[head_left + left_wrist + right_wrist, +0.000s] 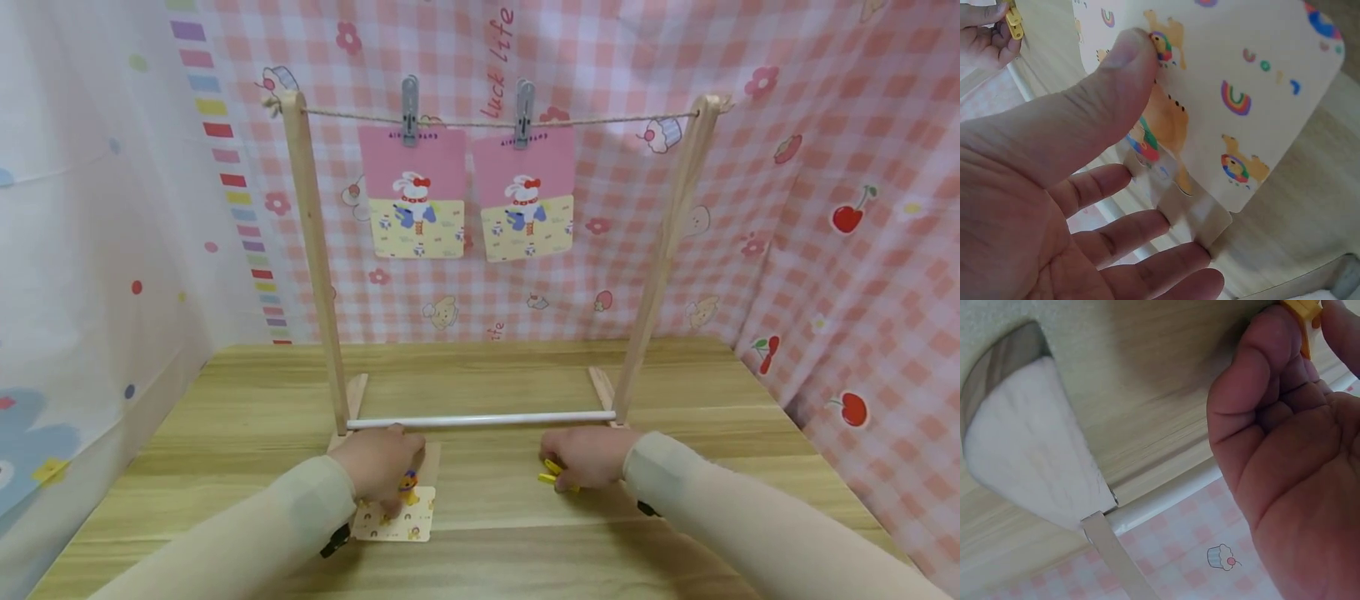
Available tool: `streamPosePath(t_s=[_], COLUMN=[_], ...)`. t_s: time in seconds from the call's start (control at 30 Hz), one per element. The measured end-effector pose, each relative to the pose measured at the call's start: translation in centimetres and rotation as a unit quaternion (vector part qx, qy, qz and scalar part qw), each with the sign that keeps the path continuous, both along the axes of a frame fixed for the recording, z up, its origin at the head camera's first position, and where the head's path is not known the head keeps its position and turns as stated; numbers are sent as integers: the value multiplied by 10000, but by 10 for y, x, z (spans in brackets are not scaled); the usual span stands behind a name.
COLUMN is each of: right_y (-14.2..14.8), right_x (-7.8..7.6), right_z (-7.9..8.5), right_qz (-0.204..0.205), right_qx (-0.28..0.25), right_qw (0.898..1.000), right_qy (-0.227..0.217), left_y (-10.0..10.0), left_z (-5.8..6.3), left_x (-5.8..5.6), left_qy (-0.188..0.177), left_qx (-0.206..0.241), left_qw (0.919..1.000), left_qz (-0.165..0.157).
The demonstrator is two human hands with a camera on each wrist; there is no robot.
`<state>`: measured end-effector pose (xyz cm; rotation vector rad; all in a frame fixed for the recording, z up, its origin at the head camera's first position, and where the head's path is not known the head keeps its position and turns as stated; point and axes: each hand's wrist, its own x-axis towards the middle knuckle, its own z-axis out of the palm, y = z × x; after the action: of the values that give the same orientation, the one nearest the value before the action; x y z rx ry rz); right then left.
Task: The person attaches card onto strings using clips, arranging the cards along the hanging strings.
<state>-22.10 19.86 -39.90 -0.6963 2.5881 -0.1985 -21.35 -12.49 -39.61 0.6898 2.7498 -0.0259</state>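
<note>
My left hand (378,462) holds a cream card (412,521) printed with lions and rainbows, low over the table at the front left of the wooden frame. In the left wrist view the thumb lies across the card (1279,56), and the fingertips reach its lower edge. To the right, my right hand (592,457) pinches a yellow clothespin (551,479) just above the tabletop. The right wrist view shows part of this clothespin (1304,319) between thumb and curled forefinger; the rest is cut off at the top.
A twine line (615,122) runs between two wooden posts (315,250). From it hang a left card (416,225) and a right card (528,229), each under a grey clothespin (409,108). A white rod (480,420) joins the posts low down. Patterned cloth (637,50) hangs behind.
</note>
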Motion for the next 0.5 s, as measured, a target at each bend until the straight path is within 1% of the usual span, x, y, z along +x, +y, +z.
streamPosePath(t_s=[0.17, 0.3, 0.5], right_y=[-1, 0, 0], right_x=[0, 0, -1], right_z=[0, -3, -5], right_qz=[-25, -18, 36], right_qx=[17, -1, 60], right_qw=[10000, 10000, 9999], right_qy=[36, 63, 100], left_y=[-2, -3, -5], left_z=[-1, 0, -3], left_x=[1, 1, 0], left_qy=[-8, 29, 34], left_qx=[151, 205, 268], left_qw=[9999, 9998, 9996], left_qz=[81, 58, 37])
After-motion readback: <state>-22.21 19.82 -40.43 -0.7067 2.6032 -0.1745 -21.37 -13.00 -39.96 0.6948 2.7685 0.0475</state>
